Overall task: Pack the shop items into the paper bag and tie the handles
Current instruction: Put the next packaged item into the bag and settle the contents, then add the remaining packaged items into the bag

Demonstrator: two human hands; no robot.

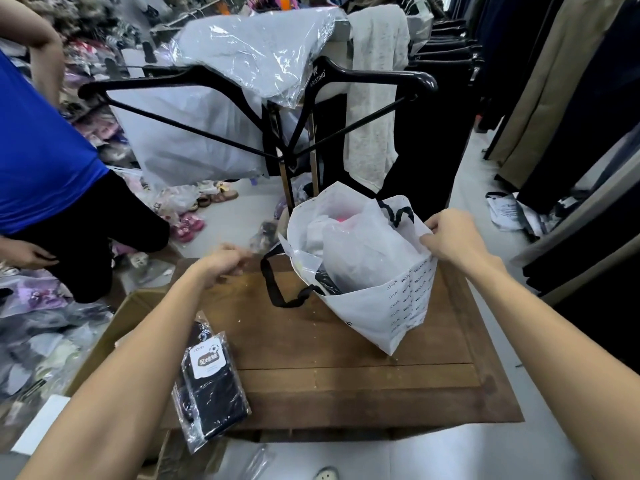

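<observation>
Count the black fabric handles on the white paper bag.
2. One black fabric handle hangs outside the white paper bag on its left; the other sits at the far rim.

Clothing shop: garment racks (540,98), hangers (346,81), packaged socks (211,386).

Matt white paper bag (377,306) with black cloth handle (273,289) (glossy plastic-wrapped contents) on worn brown wooden table (346,382).

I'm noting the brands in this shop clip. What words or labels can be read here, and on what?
"ARISTINO": white letters on the black hanger.
"YOYO": small print on the white card of the sock packet; the larger characters below it are not clear enough to quote.
Repeated print on the side of the paper bag: too blurred to read.
Printed sheet on the floor: too small.
</observation>
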